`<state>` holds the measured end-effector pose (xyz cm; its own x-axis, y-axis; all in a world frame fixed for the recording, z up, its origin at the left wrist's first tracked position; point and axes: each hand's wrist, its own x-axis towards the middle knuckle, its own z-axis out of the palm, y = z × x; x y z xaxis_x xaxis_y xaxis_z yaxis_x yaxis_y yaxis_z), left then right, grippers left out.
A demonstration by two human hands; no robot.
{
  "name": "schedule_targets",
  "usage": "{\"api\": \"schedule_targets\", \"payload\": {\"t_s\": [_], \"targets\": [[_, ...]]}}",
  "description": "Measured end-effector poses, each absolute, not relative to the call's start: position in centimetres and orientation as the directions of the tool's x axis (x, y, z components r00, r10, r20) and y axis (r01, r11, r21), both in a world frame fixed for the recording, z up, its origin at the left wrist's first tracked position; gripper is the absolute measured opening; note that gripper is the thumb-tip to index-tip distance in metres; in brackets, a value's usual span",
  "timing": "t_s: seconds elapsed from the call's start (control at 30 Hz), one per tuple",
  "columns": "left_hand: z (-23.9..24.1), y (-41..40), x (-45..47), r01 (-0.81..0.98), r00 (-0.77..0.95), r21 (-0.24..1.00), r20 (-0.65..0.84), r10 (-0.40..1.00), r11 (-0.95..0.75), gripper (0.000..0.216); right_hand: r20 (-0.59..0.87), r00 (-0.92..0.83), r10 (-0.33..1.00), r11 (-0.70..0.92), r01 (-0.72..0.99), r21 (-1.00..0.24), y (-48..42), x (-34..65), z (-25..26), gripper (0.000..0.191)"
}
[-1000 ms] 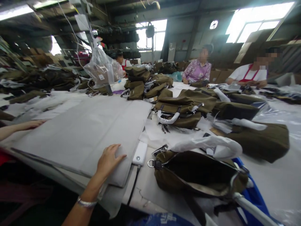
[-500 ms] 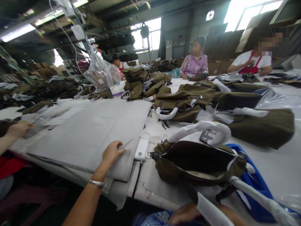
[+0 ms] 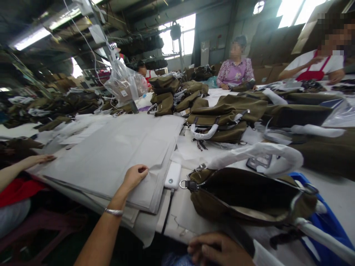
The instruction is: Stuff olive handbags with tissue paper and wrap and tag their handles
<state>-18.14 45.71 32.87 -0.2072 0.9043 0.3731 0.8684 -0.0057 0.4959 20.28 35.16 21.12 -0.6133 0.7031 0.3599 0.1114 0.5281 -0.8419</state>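
My left hand (image 3: 135, 176), with a metal bangle on the wrist, pinches the near right corner of the top sheet of a stack of grey tissue paper (image 3: 116, 151); the sheet wrinkles at my fingers. My right hand (image 3: 219, 251) lies at the bottom edge with curled fingers, against a dark strap of the open olive bag (image 3: 244, 195). Whether it grips the strap I cannot tell. The bag's handle is wrapped in white paper (image 3: 266, 155). A white power bank (image 3: 173, 176) with a black cable lies between the paper stack and the bag.
A co-worker's hand (image 3: 37, 159) rests on the stack's far left edge. Piles of olive bags (image 3: 222, 118) cover the table's middle and right. A blue crate (image 3: 330, 225) sits under the open bag. A clear plastic bag (image 3: 124, 83) hangs at the back. Three people sit across the table.
My left hand has gone from flat on the paper to pinching its corner. My right hand has come into view at the bottom edge. The view shifted slightly.
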Motion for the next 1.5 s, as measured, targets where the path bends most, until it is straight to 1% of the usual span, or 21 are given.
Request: {"api": "schedule_targets", "payload": {"t_s": [0.07, 0.1, 0.13, 0.17, 0.23, 0.3, 0.37, 0.43, 0.57, 0.67, 0.8, 0.93, 1.13, 1.37, 1.5], "targets": [[33.1, 45.6, -18.3, 0.857, -0.199, 0.516, 0.353, 0.914, -0.013, 0.042, 0.254, -0.712, 0.654, 0.293, -0.071, -0.953, 36.8, 18.1, 21.3, 0.033], [33.2, 45.6, -18.3, 0.855, -0.196, 0.519, 0.348, 0.917, -0.014, 0.044, 0.216, -0.737, 0.641, 0.169, -0.139, -0.976, 37.5, 17.0, 21.4, 0.037], [33.2, 45.6, -18.2, 0.857, -0.192, 0.514, 0.348, 0.918, -0.016, 0.044, 0.195, -0.738, 0.646, 0.082, -0.186, -0.979, 38.2, 15.7, 21.5, 0.043], [33.2, 45.5, -18.0, 0.865, -0.187, 0.502, 0.357, 0.915, -0.019, 0.043, 0.199, -0.717, 0.669, 0.052, -0.221, -0.974, 38.8, 14.5, 21.7, 0.050], [33.0, 45.3, -17.1, 0.890, -0.165, 0.454, 0.392, 0.905, -0.034, 0.039, 0.233, -0.649, 0.724, 0.049, -0.289, -0.956, 40.0, 11.9, 21.8, 0.062], [32.5, 44.8, -15.8, 0.920, -0.126, 0.388, 0.426, 0.896, -0.055, 0.034, 0.287, -0.588, 0.757, 0.083, -0.349, -0.934, 41.2, 9.5, 21.8, 0.066], [31.8, 44.2, -14.6, 0.945, -0.099, 0.323, 0.444, 0.891, -0.056, 0.030, 0.331, -0.572, 0.751, 0.135, -0.357, -0.924, 42.3, 7.8, 21.7, 0.062], [31.4, 43.8, -13.8, 0.962, -0.107, 0.273, 0.445, 0.889, -0.021, 0.026, 0.360, -0.586, 0.726, 0.197, -0.324, -0.925, 42.9, 6.8, 21.4, 0.057], [31.5, 44.2, -13.6, 0.973, -0.151, 0.221, 0.416, 0.897, 0.061, 0.015, 0.401, -0.621, 0.673, 0.300, -0.266, -0.916, 43.4, 6.8, 20.7, 0.041], [32.0, 44.9, -13.6, 0.973, -0.176, 0.206, 0.387, 0.905, 0.101, 0.009, 0.389, -0.660, 0.643, 0.284, -0.267, -0.921, 43.5, 7.5, 20.7, 0.039], [32.3, 45.3, -13.1, 0.971, -0.202, 0.197, 0.373, 0.905, 0.135, 0.011, 0.351, -0.671, 0.653, 0.205, -0.290, -0.935, 43.5, 8.1, 21.1, 0.042], [32.4, 45.3, -12.8, 0.967, -0.213, 0.211, 0.371, 0.904, 0.142, 0.013, 0.351, -0.679, 0.644, 0.223, -0.272, -0.936, 43.5, 8.4, 21.3, 0.035], [32.8, 45.1, -13.1, 0.947, -0.223, 0.302, 0.367, 0.903, 0.111, 0.019, 0.373, -0.678, 0.633, 0.220, -0.304, -0.927, 43.7, 8.6, 21.1, 0.025], [32.6, 45.3, -13.8, 0.906, -0.257, 0.413, 0.357, 0.898, 0.095, 0.027, 0.381, -0.652, 0.656, 0.204, -0.332, -0.921, 43.4, 8.4, 21.0, 0.036], [32.6, 45.1, -14.0, 0.881, -0.260, 0.467, 0.343, 0.903, 0.077, 0.034, 0.392, -0.650, 0.651, 0.203, -0.348, -0.915, 43.5, 8.3, 20.8, 0.036]]}}
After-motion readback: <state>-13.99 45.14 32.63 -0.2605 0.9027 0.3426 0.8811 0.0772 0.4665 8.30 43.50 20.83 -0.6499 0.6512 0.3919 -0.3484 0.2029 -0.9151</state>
